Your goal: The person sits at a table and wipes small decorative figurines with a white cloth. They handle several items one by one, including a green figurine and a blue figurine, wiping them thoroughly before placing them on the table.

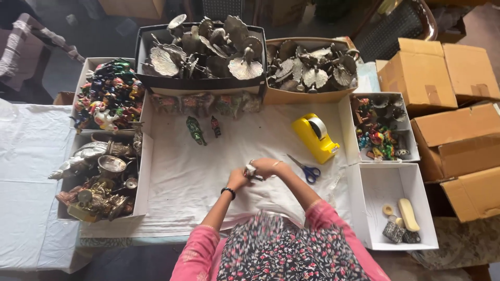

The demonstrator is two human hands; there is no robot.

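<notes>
Meeting over the middle of the desk [177, 182], the left hand [238, 179] and right hand [266, 167] close together on a small silvery object [251, 170]; its kind cannot be made out, and both hands appear curled around it. A dark band [228, 192] circles the left wrist.

Just right of the hands lie blue-handled scissors [307, 170], and beyond them, toward the far right of the white cloth, a yellow tape dispenser [315, 137]. Two small painted figurines [203, 129] stand apart on the cloth toward the far edge, well clear of the hands.

Boxes ring the working area:
- far edge: a black box of silver peacock pieces [200, 52] and a tan box of similar metal pieces [311, 67];
- left edge: a white box of coloured figurines [107, 96] and, nearer, a box of metal vessels and lamps [99, 179];
- right edge: a white box of coloured trinkets [380, 130] and a nearly bare white box [396, 208] holding a few small items.

Cardboard cartons [448, 114] stack beyond the right edge. Open cloth remains between the hands and the far boxes and to the hands' left; scissors and dispenser crowd the right.
</notes>
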